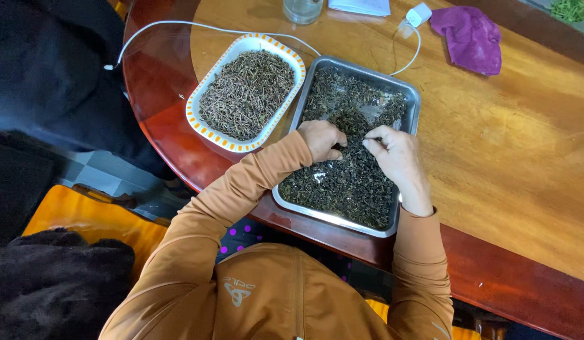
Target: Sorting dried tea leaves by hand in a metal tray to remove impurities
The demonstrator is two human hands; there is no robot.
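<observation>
The left hand point(320, 140) is curled narrow, fingertips pinched on a bit of the dark dried leaves point(342, 182); what exactly it grips is too small to tell. The right hand point(398, 157) sits just beside it, fingers bent and pinching into the same heap. Both rest on the leaves, which fill a steel tray point(413, 101) near the desk's front edge.

To pick well, I judge it best to spread the heap thin, work one small patch at a time, and keep the pinches light so leaves do not crumble or spill over the tray's low rim.

From the left: a white cable point(179, 24) loops across the desk point(506, 145); a white dish point(201, 129) with an orange-checked rim holds thin brownish stems, touching the tray's left side. Behind stand a glass point(302, 9), a white charger point(419, 14) and a purple cloth point(471, 38), all well apart. Nothing blocks the hands; only the dish crowds the left forearm.
</observation>
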